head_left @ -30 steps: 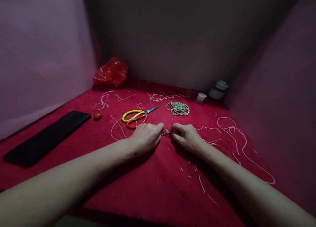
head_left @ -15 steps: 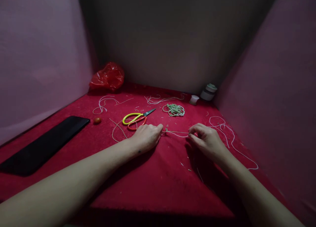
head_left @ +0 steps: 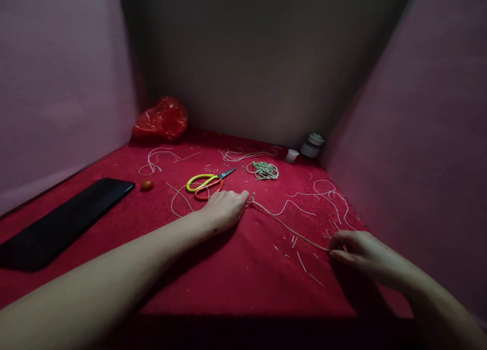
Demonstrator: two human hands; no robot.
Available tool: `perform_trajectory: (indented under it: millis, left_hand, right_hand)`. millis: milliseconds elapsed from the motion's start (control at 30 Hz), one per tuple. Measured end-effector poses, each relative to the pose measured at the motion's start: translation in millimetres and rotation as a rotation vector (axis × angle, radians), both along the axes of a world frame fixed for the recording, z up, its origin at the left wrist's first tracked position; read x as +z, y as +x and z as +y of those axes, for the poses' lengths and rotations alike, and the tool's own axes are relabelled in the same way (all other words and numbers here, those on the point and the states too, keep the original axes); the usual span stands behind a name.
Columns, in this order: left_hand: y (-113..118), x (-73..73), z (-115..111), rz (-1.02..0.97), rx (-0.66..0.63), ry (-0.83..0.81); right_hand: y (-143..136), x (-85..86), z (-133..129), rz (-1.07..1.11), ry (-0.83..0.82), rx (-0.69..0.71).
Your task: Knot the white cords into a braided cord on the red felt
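Note:
My left hand (head_left: 228,207) is closed low over the red cloth, pinching a small knotted piece of cord (head_left: 252,200) whose end pokes out past the fingertips. From that knot a tan string (head_left: 291,230) runs down and right to my right hand (head_left: 355,251), which pinches its far part between thumb and fingers. A white string (head_left: 294,204) trails loose from near the knot. Just behind my left hand lie scissors (head_left: 209,182) with one yellow and one red handle. A tangled green-and-white braided cord (head_left: 263,170) rests beyond the knot.
At left are a black flat slab (head_left: 68,223) and a small brown-orange round object (head_left: 146,185). A red plastic bag (head_left: 162,120), white spool (head_left: 291,156) and lidded jar (head_left: 312,145) stand at the back. Loose white threads (head_left: 335,190) and clippings lie about. Pinkish walls (head_left: 411,137) flank the cloth.
My right hand has moved right and toward me, drawing the tan string out longer. The white string now lies loose on the cloth. My left hand has stayed nearly in place.

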State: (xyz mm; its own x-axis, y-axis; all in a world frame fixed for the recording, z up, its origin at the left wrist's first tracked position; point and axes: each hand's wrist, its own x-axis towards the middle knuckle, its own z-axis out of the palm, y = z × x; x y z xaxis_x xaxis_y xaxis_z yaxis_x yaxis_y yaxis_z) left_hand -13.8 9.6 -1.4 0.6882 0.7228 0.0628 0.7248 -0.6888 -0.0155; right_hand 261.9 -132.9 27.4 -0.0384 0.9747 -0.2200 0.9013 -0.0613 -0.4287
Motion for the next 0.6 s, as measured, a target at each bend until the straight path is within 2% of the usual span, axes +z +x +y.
perform_trajectory:
  millis: [133, 233, 400, 600]
  left_hand:
    - [-0.3, 2.1, -1.6, -0.009, 0.013, -0.009]
    - [-0.1, 1.9, -2.2, -0.020, 0.021, -0.008]
    - [0.6, 1.5, -2.5, -0.010, 0.039, 0.006]
    - [-4.0, 10.5, -0.9, 0.058, 0.050, 0.033]
  right_hand:
    - [-34.0, 2.8, 26.9, -0.071, 0.299, 0.050]
    - [-69.3, -7.5, 58.8, -0.083, 0.450, 0.110]
    - [-98.3, -27.3, 95.1, -0.155, 0.447, 0.135]
    - [-94.1, -29.1, 97.0, 0.072, 0.418, 0.090]
